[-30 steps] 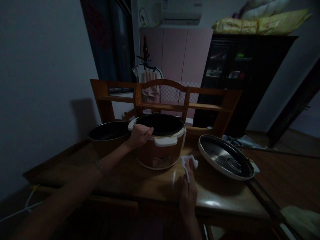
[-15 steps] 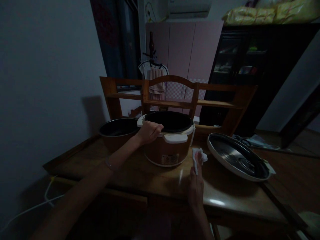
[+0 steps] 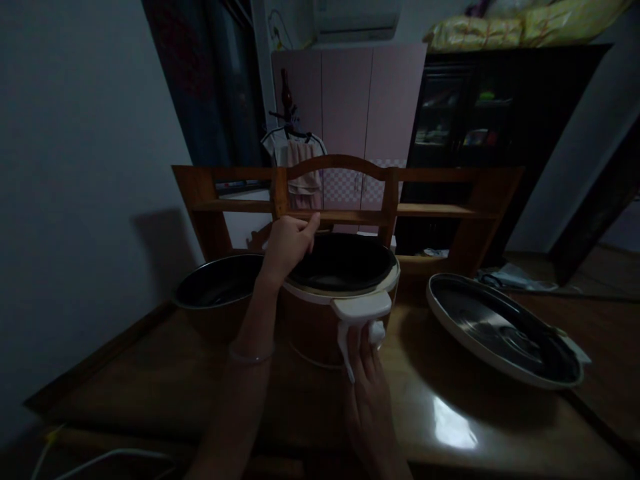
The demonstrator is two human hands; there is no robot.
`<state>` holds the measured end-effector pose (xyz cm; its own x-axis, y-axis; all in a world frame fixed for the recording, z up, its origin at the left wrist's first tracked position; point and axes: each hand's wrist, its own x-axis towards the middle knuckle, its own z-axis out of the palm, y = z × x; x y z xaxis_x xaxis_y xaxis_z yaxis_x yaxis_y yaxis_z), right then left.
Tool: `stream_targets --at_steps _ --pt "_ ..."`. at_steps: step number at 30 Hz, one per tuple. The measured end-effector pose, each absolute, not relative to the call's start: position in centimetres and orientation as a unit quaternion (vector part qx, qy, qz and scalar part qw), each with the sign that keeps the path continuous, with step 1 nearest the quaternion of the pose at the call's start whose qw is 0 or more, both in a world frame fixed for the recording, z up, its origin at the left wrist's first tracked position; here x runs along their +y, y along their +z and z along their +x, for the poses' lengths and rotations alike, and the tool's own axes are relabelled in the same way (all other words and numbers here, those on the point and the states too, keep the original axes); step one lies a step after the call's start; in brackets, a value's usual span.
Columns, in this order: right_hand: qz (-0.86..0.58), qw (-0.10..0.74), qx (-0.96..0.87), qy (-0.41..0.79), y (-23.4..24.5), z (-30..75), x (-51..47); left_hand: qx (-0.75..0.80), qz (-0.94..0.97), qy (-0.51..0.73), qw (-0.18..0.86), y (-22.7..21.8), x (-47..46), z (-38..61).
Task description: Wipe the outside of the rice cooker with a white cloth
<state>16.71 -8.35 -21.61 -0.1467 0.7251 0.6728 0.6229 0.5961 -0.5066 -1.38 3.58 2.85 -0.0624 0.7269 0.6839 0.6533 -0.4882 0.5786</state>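
Observation:
A large brown rice cooker [image 3: 320,333] with a white rim and dark inside stands on the wooden table, its top uncovered. My left hand [image 3: 290,250] is closed at the cooker's far left rim; the fingers' undersides are hidden. With my right hand [image 3: 367,380] I hold a white cloth [image 3: 345,347] against the cooker's front, just below its white handle [image 3: 363,305]. To the left sits a dark inner pot [image 3: 215,310], partly behind my left forearm. On the right the round lid [image 3: 500,333] lies with its metallic inside facing up.
The wooden table [image 3: 415,407] has a raised shelf rack [image 3: 445,210] along its back edge. A wall [image 3: 90,167] borders the left side. A white cable [image 3: 120,453] hangs at the lower left. Behind stand pink cabinets [image 3: 345,107] and a dark cupboard [image 3: 540,120].
My right hand has brought the cloth from beside the cooker to its front, under the handle. My left hand has shifted along the rim to the far left side. The view has moved closer.

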Motion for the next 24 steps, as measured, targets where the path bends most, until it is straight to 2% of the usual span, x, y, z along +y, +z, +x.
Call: stream_targets --at_steps 5,7,11,14,18,20,24 --pt "-0.507 0.536 -0.666 0.109 -21.7 17.5 -7.9 0.504 0.580 0.633 0.095 2.4 4.0 -2.7" --pt "-0.503 0.538 -0.670 0.088 -22.1 16.8 -7.8 0.502 0.558 0.652 0.106 2.4 4.2 -3.3" --pt "-0.437 0.459 -0.773 0.011 -22.7 14.2 -8.0 0.510 0.535 0.668 0.088 2.2 4.4 -4.3" --pt "-0.430 0.399 -0.810 -0.009 -22.3 12.8 -8.3 0.545 0.560 0.622 0.057 2.1 4.4 -4.7" --pt "-0.460 0.386 -0.799 -0.017 -21.9 13.2 -8.7 0.544 0.614 0.569 0.054 2.0 4.9 -4.8" --pt "-0.477 0.414 -0.775 -0.023 -22.1 14.0 -8.8 0.494 0.608 0.609 0.127 2.1 5.2 -4.7" --pt "-0.497 0.471 -0.729 0.004 -22.4 14.8 -9.0 0.242 0.457 0.761 0.393 2.7 4.6 -4.3"
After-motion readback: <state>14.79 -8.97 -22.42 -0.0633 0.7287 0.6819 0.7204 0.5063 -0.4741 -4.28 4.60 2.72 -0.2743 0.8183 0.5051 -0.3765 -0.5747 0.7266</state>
